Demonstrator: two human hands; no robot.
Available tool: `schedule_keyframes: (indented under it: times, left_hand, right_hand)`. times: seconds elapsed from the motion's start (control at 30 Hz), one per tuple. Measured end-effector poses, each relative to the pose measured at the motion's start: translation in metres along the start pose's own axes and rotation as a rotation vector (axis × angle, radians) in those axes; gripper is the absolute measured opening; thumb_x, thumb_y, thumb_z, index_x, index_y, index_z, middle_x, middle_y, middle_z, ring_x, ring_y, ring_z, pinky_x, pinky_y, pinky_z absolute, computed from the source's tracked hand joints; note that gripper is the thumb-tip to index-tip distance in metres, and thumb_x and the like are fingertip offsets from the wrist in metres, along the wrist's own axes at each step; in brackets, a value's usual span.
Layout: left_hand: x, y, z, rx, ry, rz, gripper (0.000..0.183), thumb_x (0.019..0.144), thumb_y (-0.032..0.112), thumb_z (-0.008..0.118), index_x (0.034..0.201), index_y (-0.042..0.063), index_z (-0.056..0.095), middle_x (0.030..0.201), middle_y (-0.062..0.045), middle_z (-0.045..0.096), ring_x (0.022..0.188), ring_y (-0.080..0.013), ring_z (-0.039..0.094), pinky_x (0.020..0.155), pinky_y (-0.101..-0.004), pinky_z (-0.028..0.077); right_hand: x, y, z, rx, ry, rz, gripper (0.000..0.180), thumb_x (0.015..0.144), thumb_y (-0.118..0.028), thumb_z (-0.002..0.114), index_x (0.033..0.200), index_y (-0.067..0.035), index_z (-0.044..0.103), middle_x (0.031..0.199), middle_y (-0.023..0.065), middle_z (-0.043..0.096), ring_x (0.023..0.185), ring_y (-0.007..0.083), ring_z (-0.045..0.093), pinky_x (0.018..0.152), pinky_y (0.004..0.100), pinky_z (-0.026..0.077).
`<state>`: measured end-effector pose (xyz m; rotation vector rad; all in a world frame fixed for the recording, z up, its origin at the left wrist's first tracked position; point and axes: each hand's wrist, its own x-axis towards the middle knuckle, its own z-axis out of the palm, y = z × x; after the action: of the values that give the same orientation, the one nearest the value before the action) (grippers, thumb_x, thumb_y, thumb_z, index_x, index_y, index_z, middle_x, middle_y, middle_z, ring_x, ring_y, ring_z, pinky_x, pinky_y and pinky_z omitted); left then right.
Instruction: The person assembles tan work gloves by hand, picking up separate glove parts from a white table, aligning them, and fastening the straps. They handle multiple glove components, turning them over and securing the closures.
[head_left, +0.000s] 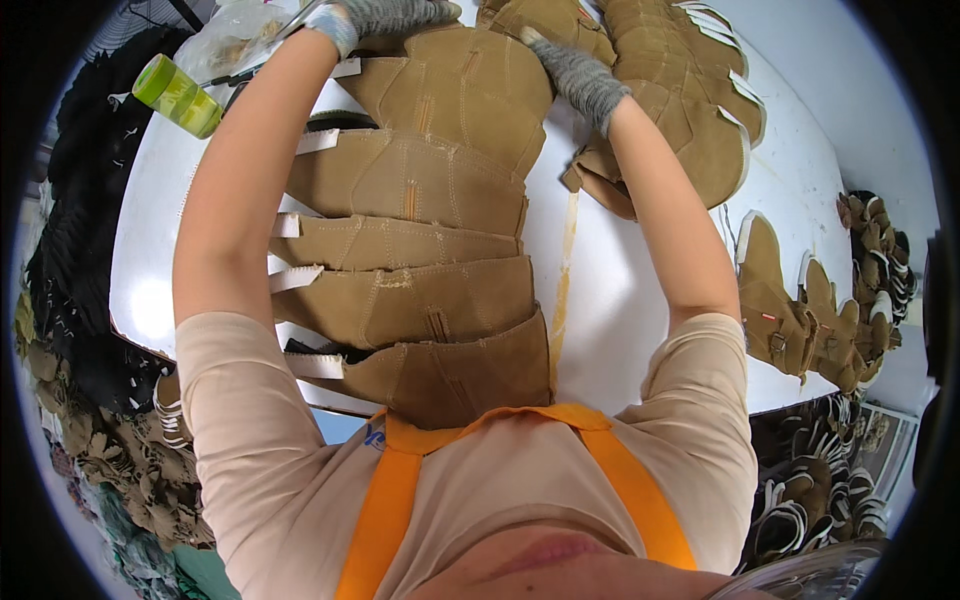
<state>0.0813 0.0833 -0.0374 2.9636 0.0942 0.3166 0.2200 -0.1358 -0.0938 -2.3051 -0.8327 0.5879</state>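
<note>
My left hand (397, 16), in a grey knitted glove, lies along the far edge of the topmost brown boot upper (472, 75). The frame's top edge cuts part of it off. My right hand (581, 75), gloved the same way, has its fingertips at that upper's right edge; whether they grip it is unclear. Nearer my body, more brown boot uppers (442, 300) overlap in a row, with pale stitching and white strips (315, 365) at their left ends. Another brown boot piece (604, 176) lies under my right wrist.
A long row of brown boot uppers (675, 97) runs along the white table (600, 300)'s right side. Finished-looking boots (772, 315) lie farther right. A green-lidded bottle (180, 97) and a clear plastic bag (232, 37) are at left. Black material (90, 225) is heaped beyond the left edge.
</note>
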Motion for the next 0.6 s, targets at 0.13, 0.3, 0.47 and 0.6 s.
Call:
schedule_keyframes:
  times: [0.13, 0.3, 0.47, 0.6]
  left_hand:
    - [-0.014, 0.004, 0.003, -0.368, -0.094, -0.045, 0.046, 0.089, 0.049, 0.061, 0.098, 0.005, 0.069, 0.091, -0.014, 0.069, 0.086, -0.024, 0.064, 0.081, -0.0366, 0.05]
    - [-0.035, 0.022, -0.015, -0.424, -0.064, -0.115, 0.05, 0.086, 0.054, 0.064, 0.088, 0.004, 0.071, 0.075, -0.01, 0.067, 0.076, -0.0172, 0.062, 0.074, -0.0319, 0.05]
    - [-0.04, -0.012, 0.013, -0.123, -0.24, 0.281, 0.033, 0.094, 0.016, 0.054, 0.127, 0.015, 0.059, 0.121, -0.011, 0.06, 0.1, -0.0256, 0.061, 0.083, -0.0336, 0.051]
    - [-0.042, -0.047, 0.068, -0.398, -0.184, -0.029, 0.046, 0.095, 0.048, 0.052, 0.111, 0.008, 0.07, 0.106, -0.013, 0.07, 0.099, -0.0231, 0.063, 0.094, -0.0324, 0.046]
  right_hand:
    - [-0.019, 0.019, 0.028, 0.467, 0.034, 0.019, 0.099, 0.081, -0.082, 0.041, 0.132, 0.003, 0.053, 0.131, 0.0218, 0.056, 0.132, 0.0267, 0.044, 0.11, 0.0365, 0.034]
    - [-0.037, 0.017, 0.028, 0.202, 0.039, -0.199, 0.097, 0.08, -0.084, 0.039, 0.125, -0.001, 0.061, 0.125, 0.021, 0.06, 0.124, 0.0282, 0.051, 0.104, 0.037, 0.04]
    - [-0.045, 0.019, 0.027, 0.07, -0.139, -0.061, 0.093, 0.083, -0.083, 0.035, 0.115, -0.003, 0.068, 0.115, 0.0231, 0.064, 0.111, 0.0305, 0.059, 0.097, 0.0404, 0.045]
    - [-0.023, 0.023, 0.044, -0.191, 0.111, -0.203, 0.083, 0.086, -0.077, 0.04, 0.107, -0.002, 0.069, 0.097, 0.0192, 0.069, 0.096, 0.0294, 0.066, 0.088, 0.0433, 0.05]
